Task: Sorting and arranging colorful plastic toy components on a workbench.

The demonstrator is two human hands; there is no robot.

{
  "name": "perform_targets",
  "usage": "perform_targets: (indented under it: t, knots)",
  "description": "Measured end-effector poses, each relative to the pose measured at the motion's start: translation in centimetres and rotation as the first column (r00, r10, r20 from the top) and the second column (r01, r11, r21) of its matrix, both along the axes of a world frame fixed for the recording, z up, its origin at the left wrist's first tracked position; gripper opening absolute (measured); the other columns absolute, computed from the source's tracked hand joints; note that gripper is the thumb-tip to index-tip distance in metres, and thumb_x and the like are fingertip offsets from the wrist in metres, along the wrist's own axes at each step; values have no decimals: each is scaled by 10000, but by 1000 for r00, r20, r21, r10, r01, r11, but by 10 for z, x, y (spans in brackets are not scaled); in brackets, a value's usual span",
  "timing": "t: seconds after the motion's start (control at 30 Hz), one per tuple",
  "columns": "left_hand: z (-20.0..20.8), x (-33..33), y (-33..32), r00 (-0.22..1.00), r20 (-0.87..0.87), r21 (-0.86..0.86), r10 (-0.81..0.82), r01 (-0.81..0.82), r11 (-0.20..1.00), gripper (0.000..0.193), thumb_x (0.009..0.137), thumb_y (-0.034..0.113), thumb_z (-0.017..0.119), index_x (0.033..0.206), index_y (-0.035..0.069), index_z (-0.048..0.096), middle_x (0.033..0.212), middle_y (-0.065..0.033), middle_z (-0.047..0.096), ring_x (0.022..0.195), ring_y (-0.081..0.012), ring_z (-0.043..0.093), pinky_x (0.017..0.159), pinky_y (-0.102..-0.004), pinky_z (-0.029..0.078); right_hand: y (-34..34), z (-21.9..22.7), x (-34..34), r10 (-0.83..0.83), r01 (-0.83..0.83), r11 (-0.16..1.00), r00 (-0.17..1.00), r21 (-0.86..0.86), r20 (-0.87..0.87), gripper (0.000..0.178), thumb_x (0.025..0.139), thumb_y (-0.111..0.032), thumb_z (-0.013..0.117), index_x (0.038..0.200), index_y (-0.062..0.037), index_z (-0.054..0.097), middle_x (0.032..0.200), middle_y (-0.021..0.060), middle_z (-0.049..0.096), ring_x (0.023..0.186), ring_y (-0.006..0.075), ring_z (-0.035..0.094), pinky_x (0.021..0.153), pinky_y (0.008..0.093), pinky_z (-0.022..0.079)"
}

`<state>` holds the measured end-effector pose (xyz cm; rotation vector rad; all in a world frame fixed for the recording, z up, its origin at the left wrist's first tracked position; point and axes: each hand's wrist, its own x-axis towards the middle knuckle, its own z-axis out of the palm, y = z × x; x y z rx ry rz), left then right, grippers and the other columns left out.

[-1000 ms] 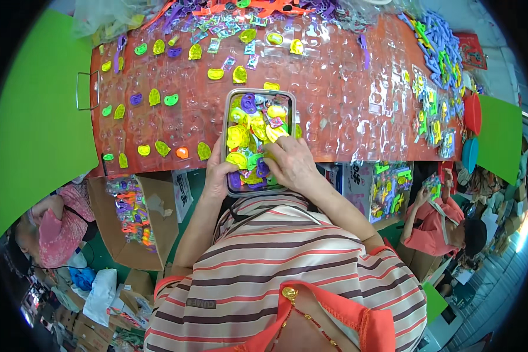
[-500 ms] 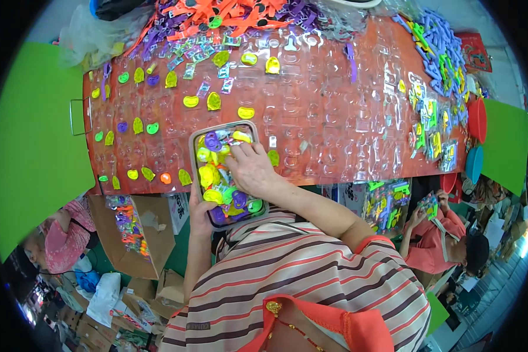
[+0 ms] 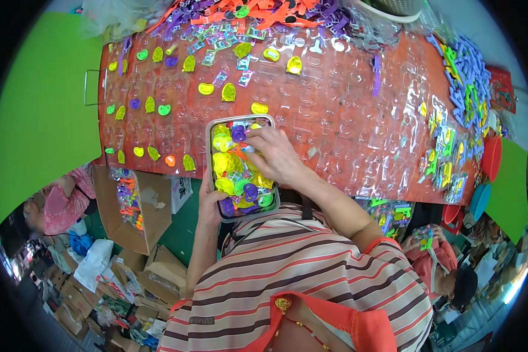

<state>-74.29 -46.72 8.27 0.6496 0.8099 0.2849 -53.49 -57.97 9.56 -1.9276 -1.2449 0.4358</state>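
A rectangular plastic tub [image 3: 210, 167] with a pale rim is tilted at the table's front edge, filled with small yellow, green and purple plastic pieces. My left hand [image 3: 210, 202] grips its near left side, the thumb over the rim. Inside the tub, the bent fingers of my right hand [image 3: 277, 157] are among the pieces, close to a purple ring-shaped piece [image 3: 239, 134]. What those fingertips pinch is hidden. Beyond the tub, clear moulded plastic blister sheets [image 3: 328, 126] cover the red table; yellow pieces [image 3: 229, 92] sit in some hollows on the left.
Orange and purple straps [image 3: 264, 17] are heaped at the far edge, with small shiny packets [image 3: 220, 41] before them. Blue and green plastic parts [image 3: 469, 82] pile up at right. A cardboard box [image 3: 152, 205] stands below the table at left. Another person [image 3: 431, 252] works at right.
The whole view has shifted, so the table and tub appear farther right and slightly higher. My right fingers have shifted among the pieces; my left hand still grips the tub.
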Motion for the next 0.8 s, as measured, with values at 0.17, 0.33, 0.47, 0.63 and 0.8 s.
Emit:
perform_targets:
  t: [0.17,0.33,0.47,0.63,0.8]
  knots:
    - [0,-6,-1,999,-23,15,44,-43,999,948,618,-41,602,1531,6,352,1425,-146,546,1281,-283,570,1091,-412,468,-36,-2,49,-183,131,979,901,-156,-393,281,918,-127,675,1185,-43,656,874,87,662,762,173,645,677,316,515]
    - [2,-10,0,997,-27,37,74,-73,997,946,630,-14,620,1534,11,347,1423,-154,545,1272,-288,574,1082,-410,473,-55,-45,105,-139,122,985,981,-121,-138,250,893,-146,681,1121,-48,650,887,152,640,801,342,655,709,419,534]
    - [5,-9,-3,995,-3,34,99,-99,995,949,632,-12,622,1536,-1,335,1433,-161,534,1279,-291,569,1089,-406,466,-49,-64,122,225,-182,965,946,-191,234,294,837,-105,652,1130,-83,646,959,133,605,904,336,623,804,420,523]
    - [8,-5,-9,994,-22,50,107,-106,993,949,633,-18,623,1537,0,335,1441,-160,530,1284,-290,567,1090,-404,466,-42,-86,122,370,-283,924,829,-257,419,318,799,-102,625,1116,-102,656,1081,112,596,1077,300,580,909,419,478]
    - [8,0,-13,994,-21,26,103,-103,994,964,632,-26,629,1546,4,325,1446,-156,528,1285,-283,568,1082,-398,474,-48,-84,115,284,-155,937,858,-312,427,316,815,-126,622,1128,-114,667,1173,107,591,1113,289,562,949,433,432]
